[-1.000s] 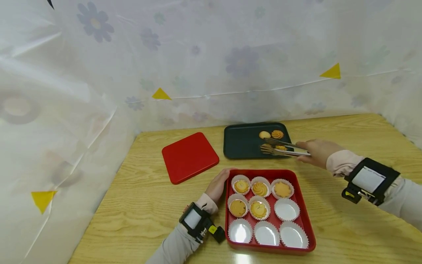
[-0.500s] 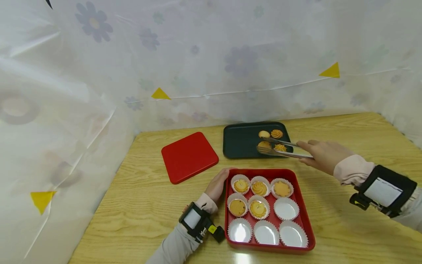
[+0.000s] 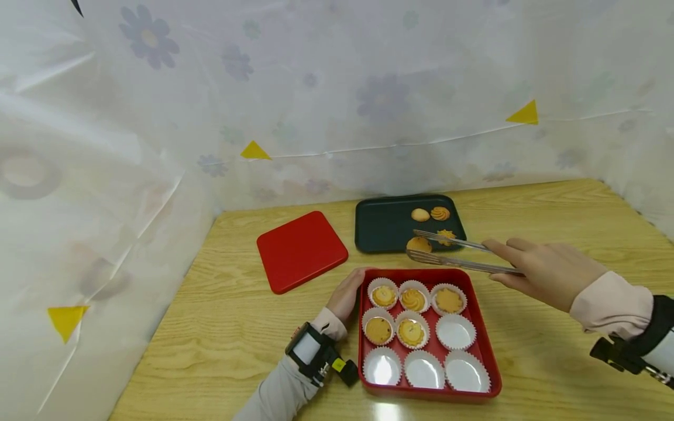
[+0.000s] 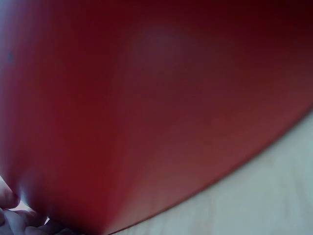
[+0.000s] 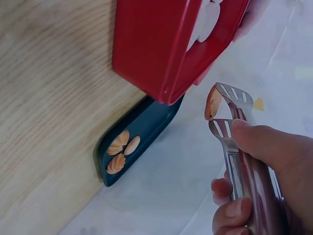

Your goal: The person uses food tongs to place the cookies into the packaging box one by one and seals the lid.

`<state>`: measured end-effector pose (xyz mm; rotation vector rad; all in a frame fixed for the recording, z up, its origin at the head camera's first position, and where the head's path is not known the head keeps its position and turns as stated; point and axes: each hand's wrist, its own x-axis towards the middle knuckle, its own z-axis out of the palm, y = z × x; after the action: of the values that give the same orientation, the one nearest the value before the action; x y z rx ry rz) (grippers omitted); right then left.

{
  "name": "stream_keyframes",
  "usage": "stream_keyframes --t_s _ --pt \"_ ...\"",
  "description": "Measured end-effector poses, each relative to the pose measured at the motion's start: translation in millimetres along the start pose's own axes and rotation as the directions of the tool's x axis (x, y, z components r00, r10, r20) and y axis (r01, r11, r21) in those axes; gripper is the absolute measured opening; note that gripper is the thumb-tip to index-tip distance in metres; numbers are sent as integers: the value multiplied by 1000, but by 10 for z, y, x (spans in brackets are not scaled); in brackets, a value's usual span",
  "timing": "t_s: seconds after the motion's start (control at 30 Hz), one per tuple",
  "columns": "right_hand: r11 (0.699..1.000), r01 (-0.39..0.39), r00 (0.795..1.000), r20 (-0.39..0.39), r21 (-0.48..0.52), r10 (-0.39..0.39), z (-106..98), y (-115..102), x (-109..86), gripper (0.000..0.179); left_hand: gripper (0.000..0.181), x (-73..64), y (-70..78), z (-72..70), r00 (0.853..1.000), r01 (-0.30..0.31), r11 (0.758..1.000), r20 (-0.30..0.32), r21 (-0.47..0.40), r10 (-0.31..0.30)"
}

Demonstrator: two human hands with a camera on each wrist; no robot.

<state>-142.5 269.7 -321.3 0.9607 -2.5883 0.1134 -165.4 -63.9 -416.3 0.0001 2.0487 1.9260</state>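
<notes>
In the head view my right hand (image 3: pixel 553 272) grips metal tongs (image 3: pixel 474 265), which pinch a round, brown-speckled cookie (image 3: pixel 419 244) between their slotted tips. The right wrist view shows that cookie (image 5: pixel 212 104) edge-on, raised off the dark tray (image 5: pixel 142 129). My left hand (image 3: pixel 347 297) rests against the upper left corner of a red box (image 3: pixel 432 395), fingertips at its rim. White paper cups fill the box in rows; several hold cookies, and several in the lower part hold none. Red box wall (image 4: pixel 146 107) fills most of the left wrist view.
Behind the box lies the dark green tray (image 3: pixel 381 225), with three cookies on its right side. A red lid (image 3: pixel 302 251) lies flat on the wooden table (image 3: pixel 226 327) to the left. A patterned plastic sheet (image 3: pixel 337 88) hangs beyond the table's back edge.
My right hand has drawn back to the right and toward me; the tongs have closed on the speckled cookie and lifted it from the tray. The left hand and box have stayed put.
</notes>
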Motion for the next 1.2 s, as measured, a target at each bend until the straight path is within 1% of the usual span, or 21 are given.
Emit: stream_keyframes --t_s 0.07,0.13,0.2,0.3,0.4,0.53,0.57,0.67,0.7,0.77,0.87,0.93,0.97,1.03,1.2 --pt "1000 12 1000 -23 -15 -13 -32 -36 -38 78 42 2 3 -4 1000 1 1000 -1 14 -1" --pt "1000 16 1000 -22 -19 -16 -65 -69 -82 77 43 1 5 -9 1000 2 999 -7 33 -2" --pt "999 11 1000 -7 -31 -11 -102 -102 -128 75 44 2 3 -12 1000 -3 999 -9 51 4" --pt "999 -7 999 37 -34 9 -149 -143 -195 73 44 6 -1 -13 1000 1 998 -11 56 -1" --pt "999 -6 999 49 -46 8 -173 -179 -262 77 43 13 -6 -12 1000 0 999 -9 52 0" --pt "998 -27 995 89 -56 32 -197 -221 -372 73 42 13 -12 -15 1000 2 999 -7 44 -2" --pt "997 -43 992 115 -58 50 -195 -227 -405 67 42 14 -12 -15 1000 6 999 -6 40 -5" --pt "993 -90 974 200 -73 103 -191 -236 -484 56 42 9 -10 -18 1000 16 999 -10 36 -15" --pt "990 -112 963 236 -81 129 -194 -237 -505 54 43 6 -9 -19 1000 22 999 -13 33 -21" --pt "984 -143 938 303 -102 168 -195 -237 -545 56 44 0 -8 -19 999 29 999 -19 24 -28" --pt "977 -167 904 374 -133 206 -219 -237 -574 57 46 -12 -10 -17 999 44 999 -33 12 -43" --pt "975 -168 892 399 -143 212 -227 -235 -586 57 47 -17 -8 -12 998 46 999 -39 6 -46" --pt "974 -172 882 417 -145 218 -230 -239 -588 57 46 -18 -8 -10 998 47 999 -42 3 -47" --pt "974 -168 874 434 -154 219 -235 -242 -591 57 46 -21 -6 -7 998 42 999 -45 4 -41" --pt "977 -125 879 438 -175 191 -236 -271 -601 54 45 -17 -7 -4 999 32 999 -34 -1 -32"
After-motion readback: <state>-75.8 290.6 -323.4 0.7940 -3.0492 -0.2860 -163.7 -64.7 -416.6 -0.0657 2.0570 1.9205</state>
